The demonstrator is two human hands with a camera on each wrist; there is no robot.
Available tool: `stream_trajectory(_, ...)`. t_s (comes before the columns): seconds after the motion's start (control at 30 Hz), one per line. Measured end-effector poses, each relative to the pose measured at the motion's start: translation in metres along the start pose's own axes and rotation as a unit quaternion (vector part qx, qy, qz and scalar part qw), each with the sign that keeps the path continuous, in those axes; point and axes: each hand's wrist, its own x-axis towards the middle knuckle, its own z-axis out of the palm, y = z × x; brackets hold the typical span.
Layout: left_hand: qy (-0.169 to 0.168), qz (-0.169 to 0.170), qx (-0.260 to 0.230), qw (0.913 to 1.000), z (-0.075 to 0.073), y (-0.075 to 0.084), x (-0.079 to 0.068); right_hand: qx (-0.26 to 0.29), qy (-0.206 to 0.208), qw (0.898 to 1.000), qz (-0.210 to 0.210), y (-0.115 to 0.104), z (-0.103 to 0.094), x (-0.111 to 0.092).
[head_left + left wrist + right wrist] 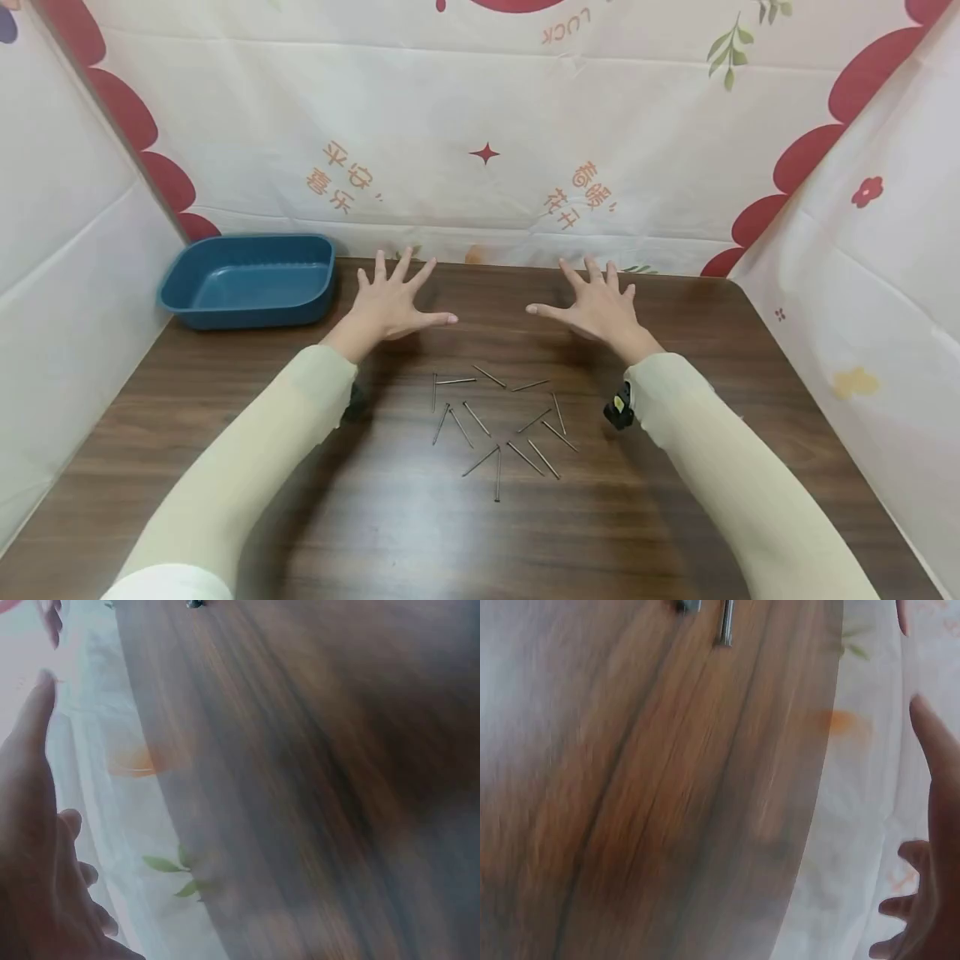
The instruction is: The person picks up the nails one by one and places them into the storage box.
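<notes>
Nails (477, 419) scattered on desk (420, 542), centre. Left grip (388, 305), right grip (600, 308) farther off, apart, fingers spread. Blue bin (247, 317) far left; printed cloth (450, 108) behind.

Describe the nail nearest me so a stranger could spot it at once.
On the brown table, find the scattered nails between the sleeved forearms. At the scatter's near end, pick the nail running almost straight up the head view; it reaches lower there than every other.
</notes>
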Motion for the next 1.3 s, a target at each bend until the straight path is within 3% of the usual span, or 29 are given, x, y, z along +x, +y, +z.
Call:
stream_trajectory(0.13, 0.037, 0.019, -0.033, 0.9986, -0.008, -0.011, -0.022, 0.029, 0.025, 0.999, -0.019, -0.017, -0.004, -0.004)
stream_trajectory(0.37, 0.128, 0.036, -0.064, 0.9891, -0.018, -0.049, -0.067, 0.149, 0.008, 0.988, -0.047, -0.062, -0.011, -0.011)
stream_trajectory(0.47, 0.18, 0.013, -0.099, 0.9786, -0.02, -0.071, -0.085, 0.201, -0.01, 0.978, -0.053, -0.083, -0.01, -0.012)
stream_trajectory(0.53, 0.221, -0.012, -0.131, 0.9663, -0.02, -0.087, -0.095, 0.23, -0.023, 0.972, -0.053, -0.096, -0.009, -0.013)
stream_trajectory(0.7, 0.315, -0.103, -0.212, 0.9194, -0.02, -0.123, -0.119, 0.291, -0.056, 0.954, -0.05, -0.128, -0.001, -0.011)
stream_trajectory(0.87, 0.369, -0.209, -0.267, 0.8654, -0.017, -0.156, -0.133, 0.368, -0.076, 0.926, -0.045, -0.154, 0.013, -0.003)
stream_trajectory(0.97, 0.363, -0.271, -0.32, 0.832, -0.017, -0.172, -0.138, 0.435, -0.091, 0.895, -0.045, -0.167, 0.022, 0.001)
stream_trajectory(1.13, 0.311, -0.347, -0.423, 0.777, -0.017, -0.192, -0.142, 0.551, -0.126, 0.825, -0.028, -0.189, 0.034, 0.006)
stream_trajectory(1.2, 0.304, -0.366, -0.46, 0.7498, -0.016, -0.199, -0.141, 0.586, -0.14, 0.798, -0.018, -0.198, 0.039, 0.007)
stream_trajectory(1.3, 0.312, -0.376, -0.513, 0.7057, -0.015, -0.208, -0.138, 0.62, -0.156, 0.769, -0.008, -0.211, 0.045, 0.011)
